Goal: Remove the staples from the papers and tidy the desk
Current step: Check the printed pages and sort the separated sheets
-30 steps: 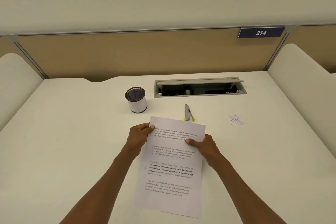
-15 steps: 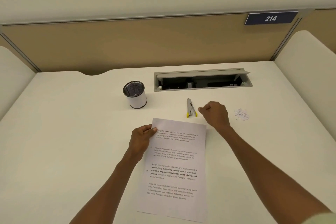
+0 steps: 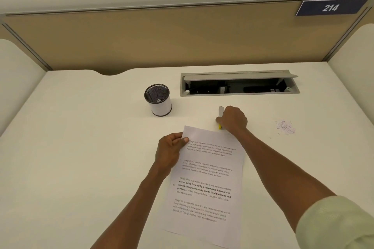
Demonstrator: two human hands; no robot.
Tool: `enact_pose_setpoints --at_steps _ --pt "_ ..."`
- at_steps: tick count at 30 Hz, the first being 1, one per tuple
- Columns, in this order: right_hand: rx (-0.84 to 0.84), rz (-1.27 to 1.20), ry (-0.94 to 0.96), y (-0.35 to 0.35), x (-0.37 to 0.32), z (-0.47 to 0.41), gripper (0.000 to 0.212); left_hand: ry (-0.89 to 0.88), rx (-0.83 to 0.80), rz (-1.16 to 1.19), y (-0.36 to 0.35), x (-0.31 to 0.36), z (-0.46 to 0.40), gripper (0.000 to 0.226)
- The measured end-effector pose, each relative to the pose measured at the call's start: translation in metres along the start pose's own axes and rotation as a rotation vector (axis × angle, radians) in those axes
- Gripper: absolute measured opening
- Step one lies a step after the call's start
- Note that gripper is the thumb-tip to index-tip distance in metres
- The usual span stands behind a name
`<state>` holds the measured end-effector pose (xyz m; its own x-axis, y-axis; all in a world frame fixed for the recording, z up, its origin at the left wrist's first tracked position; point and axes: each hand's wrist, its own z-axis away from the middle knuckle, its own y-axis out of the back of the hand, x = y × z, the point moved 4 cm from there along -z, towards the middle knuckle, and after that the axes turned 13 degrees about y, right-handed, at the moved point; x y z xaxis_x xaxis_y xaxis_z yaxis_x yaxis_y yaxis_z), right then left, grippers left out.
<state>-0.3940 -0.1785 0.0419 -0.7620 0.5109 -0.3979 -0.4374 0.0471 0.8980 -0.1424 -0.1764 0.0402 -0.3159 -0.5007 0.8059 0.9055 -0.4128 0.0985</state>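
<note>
Nearest to the person lie the white printed paper sheets (image 3: 206,184), flat on the cream-coloured desk (image 3: 81,157) and a little turned. The left hand (image 3: 171,150) holds their upper left corner, with the thumb on top and the fingers curled under the edge. If a staple is in that corner, I cannot see it.

Just behind the top edge of the sheets is the right hand (image 3: 232,120). One second ago it was pressing on the sheets; half a second ago it was reaching beside the slim grey staple remover with yellow tips (image 3: 221,111); now its fingers are curled down over this tool and seem to close on it, though the hand hides the grip itself. I judge that the pulling of a staple is the next step.

To the right, well apart, is a small heap of tiny pale scraps (image 3: 285,127). Farther back stand a round black mesh cup with a white band (image 3: 158,100) and the open grey cable tray (image 3: 239,84).
</note>
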Motion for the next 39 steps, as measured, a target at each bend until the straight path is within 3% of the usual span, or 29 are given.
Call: enact_pose_setpoints --at_steps 3,7,11,13,23,39 --pt "-0.037 -0.210 -0.088 0.001 0.008 -0.005 0.020 0.000 -0.011 0.003 -0.003 -0.001 0.002 0.012" --pt "-0.097 -0.803 -0.208 0.004 0.013 -0.002 0.028 0.000 -0.016 0.024 -0.006 0.002 0.007 0.010" --pt "-0.203 -1.376 -0.157 0.016 -0.001 0.020 0.021 -0.004 -0.031 0.045 -0.008 0.008 0.012 0.012" --pt "-0.217 -1.494 -0.091 0.023 -0.007 0.031 0.020 -0.017 -0.031 0.037 -0.009 0.011 0.016 0.014" --pt "-0.143 -1.091 0.344 0.052 -0.040 0.082 0.031 -0.105 -0.035 -0.020 -0.015 0.023 0.034 0.020" --pt "-0.096 -0.943 0.457 0.062 -0.060 0.102 0.028 -0.188 -0.027 -0.027 -0.017 0.035 0.049 0.016"
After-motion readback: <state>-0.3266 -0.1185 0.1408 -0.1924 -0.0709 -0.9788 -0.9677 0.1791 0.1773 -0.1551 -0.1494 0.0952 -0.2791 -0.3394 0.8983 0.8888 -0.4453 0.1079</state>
